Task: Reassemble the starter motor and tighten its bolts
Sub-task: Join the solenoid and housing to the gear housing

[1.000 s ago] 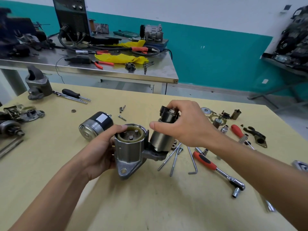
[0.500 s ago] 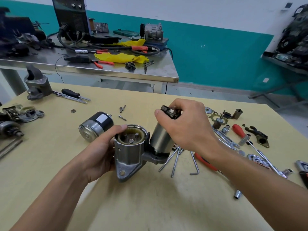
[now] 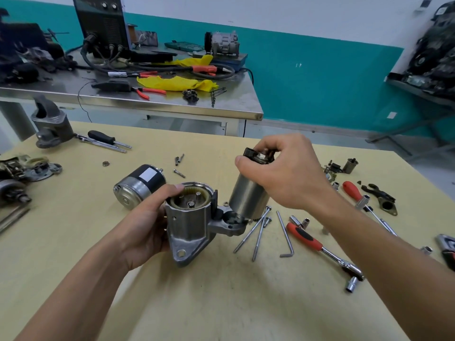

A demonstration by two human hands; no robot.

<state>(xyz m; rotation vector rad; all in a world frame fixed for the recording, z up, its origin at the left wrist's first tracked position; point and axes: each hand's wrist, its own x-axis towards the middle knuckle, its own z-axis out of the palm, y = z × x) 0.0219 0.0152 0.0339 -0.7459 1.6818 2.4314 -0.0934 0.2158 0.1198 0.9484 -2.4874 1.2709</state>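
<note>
The grey cast starter housing (image 3: 188,225) stands upright on the yellow table (image 3: 221,303), its open top showing a gear ring and pins. My left hand (image 3: 145,225) grips its left side, thumb on the rim. The silver solenoid cylinder (image 3: 247,198) sits tilted in the housing's right-hand mount. My right hand (image 3: 288,173) holds the solenoid's black top end from above. The black and silver motor body (image 3: 139,185) lies on its side behind the housing. Two long through bolts (image 3: 256,228) lie just right of the housing.
A red-handled ratchet (image 3: 320,247), an Allen key (image 3: 285,235), loose sockets and a red screwdriver (image 3: 352,190) lie to the right. Small screws (image 3: 179,166) sit behind the housing. Another housing (image 3: 50,124), screwdrivers and starter parts are at the left. A steel bench (image 3: 147,104) stands beyond.
My right hand has tilted the solenoid's top further right and shifted its grip up to the black cap. The housing and my left hand have stayed put.
</note>
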